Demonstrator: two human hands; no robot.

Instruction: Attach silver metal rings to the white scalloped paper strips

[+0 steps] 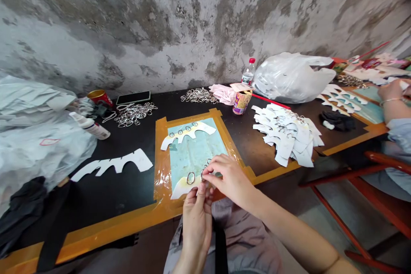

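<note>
Both my hands are at the near edge of a pale blue sheet [189, 158] taped to the table. A white cut piece [182, 187] with a yellowish edge lies there, partly hidden by my fingers. A metal ring [190, 178] rests on it, and more rings show near my fingertips. My left hand [199, 205] is closed at the piece's near edge, thumb up. My right hand [224, 175] pinches a ring [203, 174] above the piece. Farther back on the sheet lies another white piece [189, 134] with several rings along its upper edge.
Metal rings [136, 114] and a single white piece [112, 165] lie left, beside a white bottle [90, 126]. White pieces [285, 132] are piled right. A paper cup [242, 102] and plastic bag [289, 78] stand behind. Another person's arm [393, 102] is far right.
</note>
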